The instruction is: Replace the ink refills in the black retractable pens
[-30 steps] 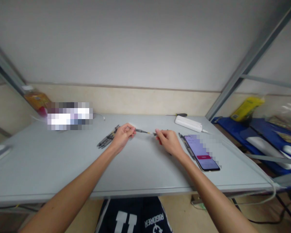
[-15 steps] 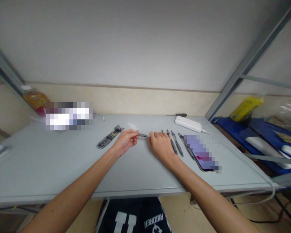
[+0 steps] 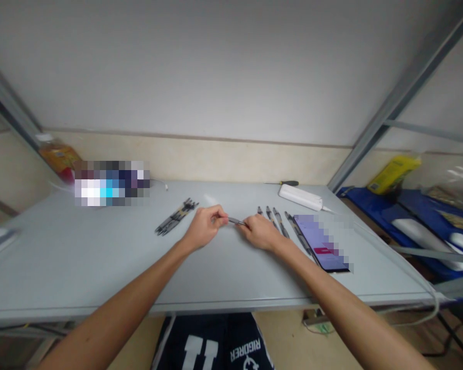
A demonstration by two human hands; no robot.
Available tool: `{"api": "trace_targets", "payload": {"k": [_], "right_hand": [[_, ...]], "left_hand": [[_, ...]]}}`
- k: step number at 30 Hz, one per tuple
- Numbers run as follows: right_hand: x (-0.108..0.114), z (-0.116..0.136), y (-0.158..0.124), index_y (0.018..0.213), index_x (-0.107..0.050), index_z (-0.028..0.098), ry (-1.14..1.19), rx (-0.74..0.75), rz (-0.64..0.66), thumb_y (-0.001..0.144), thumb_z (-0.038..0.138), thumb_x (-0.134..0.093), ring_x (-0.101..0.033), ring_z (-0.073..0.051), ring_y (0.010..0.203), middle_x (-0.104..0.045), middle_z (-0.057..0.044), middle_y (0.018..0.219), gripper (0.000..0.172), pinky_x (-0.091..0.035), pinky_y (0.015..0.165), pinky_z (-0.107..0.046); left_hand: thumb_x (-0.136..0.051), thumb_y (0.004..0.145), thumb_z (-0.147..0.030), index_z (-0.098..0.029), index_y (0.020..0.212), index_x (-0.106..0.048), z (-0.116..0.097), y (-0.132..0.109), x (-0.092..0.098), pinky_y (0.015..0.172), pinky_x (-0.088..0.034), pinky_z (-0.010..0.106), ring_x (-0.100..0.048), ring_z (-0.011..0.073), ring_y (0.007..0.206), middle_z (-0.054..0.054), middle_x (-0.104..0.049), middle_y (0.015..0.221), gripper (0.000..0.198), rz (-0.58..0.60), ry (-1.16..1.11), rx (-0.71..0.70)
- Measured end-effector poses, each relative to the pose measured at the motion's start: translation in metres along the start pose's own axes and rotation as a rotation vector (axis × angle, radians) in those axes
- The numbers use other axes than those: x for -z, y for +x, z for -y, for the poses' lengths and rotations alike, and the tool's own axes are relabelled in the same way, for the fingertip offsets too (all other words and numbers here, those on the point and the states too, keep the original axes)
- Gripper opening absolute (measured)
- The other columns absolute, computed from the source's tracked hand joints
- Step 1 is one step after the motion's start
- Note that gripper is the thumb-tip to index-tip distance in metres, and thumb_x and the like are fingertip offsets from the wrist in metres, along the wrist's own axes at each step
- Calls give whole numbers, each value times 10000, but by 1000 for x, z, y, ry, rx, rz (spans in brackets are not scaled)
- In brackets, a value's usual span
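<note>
Between my two hands a dark grey pen [image 3: 236, 221] is held nearly level above the desk. My left hand [image 3: 205, 226] pinches its left end with thumb and fingers. The fingers of my right hand [image 3: 263, 231] are closed around its right end, which they hide. Left of my hands lies a bundle of several similar pens [image 3: 175, 218], side by side and slanted. Beyond my right hand, more grey pens [image 3: 281, 222] lie apart from each other, partly covered by that hand. Another pen [image 3: 298, 234] rests along the left edge of a phone [image 3: 319, 246].
A white power strip [image 3: 301, 197] with a cable and a screwdriver [image 3: 289, 183] lie at the back right of the grey desk [image 3: 100, 277]. At the back left stand a blurred-out bright object [image 3: 111, 185] and an orange bottle [image 3: 59, 156]. Metal posts frame both sides.
My right hand has turned and its fingers have curled further around the pen's right end. My left hand has shifted slightly right, and the pen has moved a little right and down.
</note>
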State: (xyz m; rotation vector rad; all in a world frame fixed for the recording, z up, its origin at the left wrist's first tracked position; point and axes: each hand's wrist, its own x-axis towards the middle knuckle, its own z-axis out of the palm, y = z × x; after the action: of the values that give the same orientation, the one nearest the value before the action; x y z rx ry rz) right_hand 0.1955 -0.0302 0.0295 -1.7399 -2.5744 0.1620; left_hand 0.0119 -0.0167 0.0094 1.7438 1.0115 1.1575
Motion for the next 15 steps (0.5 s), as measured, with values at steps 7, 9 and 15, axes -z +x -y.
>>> {"api": "trace_targets", "payload": {"k": [7, 9, 15], "right_hand": [[4, -2, -4, 920, -676, 151, -136, -47, -25, 918, 357, -329, -657, -253, 819, -687, -164, 883, 404, -440, 688, -312], [5, 0, -5, 958, -665, 153, -188, -52, -30, 915, 333, -332, -658, -264, 830, -685, -168, 889, 380, -447, 695, -329], [4, 4, -6, 972, -646, 157, -246, -39, -98, 928, 325, -292, -669, -287, 794, -694, -168, 832, 395, -456, 650, -340]], "left_hand": [[-624, 723, -314, -173, 712, -592, -7, -1, -2, 640, -399, 240, -528, 139, 654, 9, -593, 673, 145, 56, 4, -34], [-603, 741, -354, -174, 708, -578, -6, -1, -2, 611, -390, 232, -521, 132, 628, 3, -585, 660, 185, 86, -10, -1], [-479, 823, -394, -176, 565, -528, 0, 1, 4, 492, -293, 228, -409, 108, 480, -25, -489, 506, 342, 206, 167, 36]]}}
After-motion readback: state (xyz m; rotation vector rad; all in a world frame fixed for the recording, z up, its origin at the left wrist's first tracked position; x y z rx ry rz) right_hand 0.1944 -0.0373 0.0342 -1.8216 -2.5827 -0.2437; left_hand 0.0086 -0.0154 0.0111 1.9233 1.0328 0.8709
